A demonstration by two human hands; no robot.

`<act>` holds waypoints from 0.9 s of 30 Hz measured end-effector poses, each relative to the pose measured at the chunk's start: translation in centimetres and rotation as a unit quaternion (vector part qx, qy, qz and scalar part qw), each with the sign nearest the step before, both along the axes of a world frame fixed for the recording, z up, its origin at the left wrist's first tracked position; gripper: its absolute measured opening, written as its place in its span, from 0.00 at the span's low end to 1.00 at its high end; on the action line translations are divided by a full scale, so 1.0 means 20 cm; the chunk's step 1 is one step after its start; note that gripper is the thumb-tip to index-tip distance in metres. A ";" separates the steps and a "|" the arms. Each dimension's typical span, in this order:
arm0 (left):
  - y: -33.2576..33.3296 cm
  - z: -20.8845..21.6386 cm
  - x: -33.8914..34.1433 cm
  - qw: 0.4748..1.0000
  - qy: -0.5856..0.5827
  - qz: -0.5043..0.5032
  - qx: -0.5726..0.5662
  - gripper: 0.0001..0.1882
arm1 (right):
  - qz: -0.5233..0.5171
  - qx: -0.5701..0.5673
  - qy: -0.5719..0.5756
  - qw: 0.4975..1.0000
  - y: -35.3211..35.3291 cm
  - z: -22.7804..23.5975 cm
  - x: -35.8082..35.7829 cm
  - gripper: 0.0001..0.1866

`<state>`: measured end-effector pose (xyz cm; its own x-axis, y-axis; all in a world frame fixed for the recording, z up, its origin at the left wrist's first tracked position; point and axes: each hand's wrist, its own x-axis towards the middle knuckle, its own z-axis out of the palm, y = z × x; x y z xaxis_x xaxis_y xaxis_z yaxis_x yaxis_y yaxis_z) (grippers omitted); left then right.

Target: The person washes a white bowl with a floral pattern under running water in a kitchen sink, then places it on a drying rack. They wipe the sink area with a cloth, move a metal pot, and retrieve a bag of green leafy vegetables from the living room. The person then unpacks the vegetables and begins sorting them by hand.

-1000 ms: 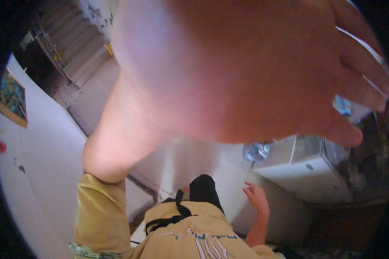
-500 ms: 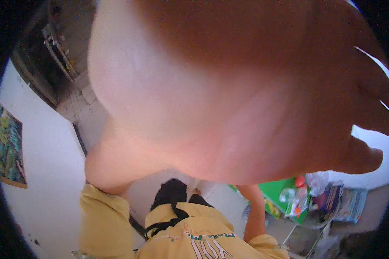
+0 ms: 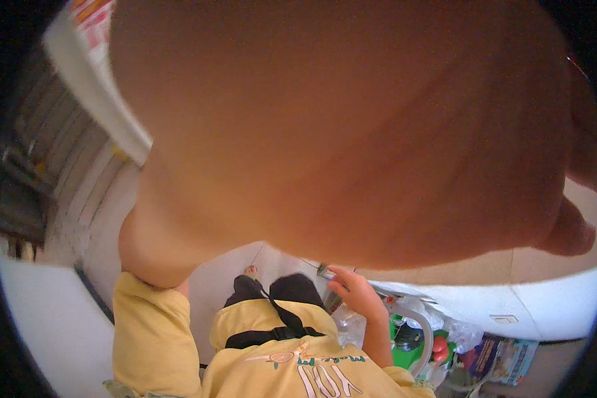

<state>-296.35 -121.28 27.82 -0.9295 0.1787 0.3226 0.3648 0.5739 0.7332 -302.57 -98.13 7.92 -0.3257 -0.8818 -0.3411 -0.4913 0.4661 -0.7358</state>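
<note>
My left hand (image 3: pixel 351 139) fills the upper middle of the head view, very close and in shadow. Its arm comes up from a yellow sleeve (image 3: pixel 156 331) on the left. At the right rim the fingers are partly cut off, stretched out with a gap between them, and nothing shows in them. Lower down, my right hand (image 3: pixel 358 292) is small and farther off, in front of my body. Its fingers are bent around a small dark and grey thing (image 3: pixel 325 271) at the fingertips, too small to name.
Beyond my right forearm a green surface (image 3: pixel 404 331) holds red round things (image 3: pixel 440 348), clear plastic bags (image 3: pixel 463 333) and a curved white tube (image 3: pixel 426 328). Dark and blue printed packages (image 3: pixel 504 358) lie beside it. A white wall (image 3: pixel 557 305) stands at right.
The view has turned; the picture on the left wall is gone from sight. My left hand is darker and covers more of the top. My right hand, hidden before, now shows.
</note>
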 end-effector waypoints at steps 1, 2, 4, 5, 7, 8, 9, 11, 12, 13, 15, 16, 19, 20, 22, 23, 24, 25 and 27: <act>-0.10 0.00 -0.12 1.000 -0.002 -0.013 -0.004 0.26 | -0.023 0.003 -0.014 1.000 -0.09 0.04 -0.07 0.17; -0.18 -0.01 -0.28 0.999 -0.001 -0.038 -0.006 0.26 | -0.058 0.006 -0.027 0.998 -0.16 0.08 -0.14 0.17; -0.32 -0.05 -0.58 0.997 0.003 -0.080 -0.011 0.26 | -0.069 -0.022 0.074 0.995 -0.26 0.02 -0.32 0.17; -0.38 -0.07 -0.75 0.995 0.003 -0.098 -0.017 0.26 | -0.068 -0.039 0.126 0.989 -0.31 -0.02 -0.43 0.17; -0.50 -0.09 -1.07 0.992 0.009 -0.121 -0.030 0.26 | -0.133 -0.007 0.012 0.991 -0.48 -0.14 -0.70 0.17; -0.57 -0.08 -1.24 0.990 0.015 -0.132 -0.038 0.26 | -0.177 -0.023 -0.073 0.981 -0.57 -0.25 -0.85 0.18; -0.62 -0.08 -1.45 0.987 0.024 -0.151 -0.043 0.26 | -0.135 0.013 0.003 0.991 -0.74 -0.14 -1.01 0.18; -0.71 -0.04 -1.79 0.982 0.041 -0.176 -0.052 0.26 | -0.142 -0.017 0.004 0.990 -0.92 -0.16 -1.35 0.19; -0.73 -0.11 -1.93 0.981 0.008 -0.189 -0.042 0.26 | -0.137 -0.012 -0.036 0.990 -0.88 -0.10 -1.27 0.19; -0.78 0.01 -2.05 0.978 0.034 -0.191 -0.070 0.26 | -0.128 -0.049 -0.012 0.990 -1.07 -0.05 -1.54 0.19; -0.85 0.05 -2.29 0.975 0.040 -0.204 -0.079 0.25 | -0.151 -0.070 0.007 0.986 -1.17 0.00 -1.77 0.18; -0.87 0.05 -2.41 0.973 0.044 -0.212 -0.079 0.25 | -0.159 -0.064 0.018 0.985 -1.19 0.01 -1.89 0.18; -0.88 0.07 -2.77 0.962 0.063 -0.251 -0.085 0.25 | -0.195 -0.070 0.038 0.978 -1.19 0.00 -2.21 0.18; -0.87 0.07 -2.89 0.956 0.069 -0.271 -0.086 0.25 | -0.221 -0.072 0.049 0.971 -1.18 -0.04 -2.30 0.18; -0.82 0.02 -3.20 0.942 0.067 -0.319 -0.079 0.25 | -0.271 -0.027 -0.040 0.961 -1.19 0.12 -2.51 0.19; -0.83 0.02 -3.32 0.938 0.074 -0.329 -0.084 0.25 | -0.277 -0.023 -0.020 0.961 -1.20 0.15 -2.63 0.19; -0.84 0.03 -3.46 0.932 0.078 -0.344 -0.087 0.25 | -0.282 -0.024 -0.001 0.959 -1.22 0.15 -2.76 0.19; -0.91 0.06 -3.51 0.938 0.076 -0.319 -0.113 0.25 | -0.255 -0.039 0.013 0.966 -1.29 0.15 -2.87 0.19; -0.88 0.07 -3.81 0.921 0.085 -0.360 -0.123 0.25 | -0.299 -0.033 0.031 0.953 -1.25 0.11 -3.10 0.20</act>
<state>-372.46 -138.87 29.17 -0.4817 0.8160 0.3196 0.8133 0.2804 0.5099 -364.63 -123.21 10.04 -0.7944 -0.5511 -0.2555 -0.1958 0.6306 -0.7510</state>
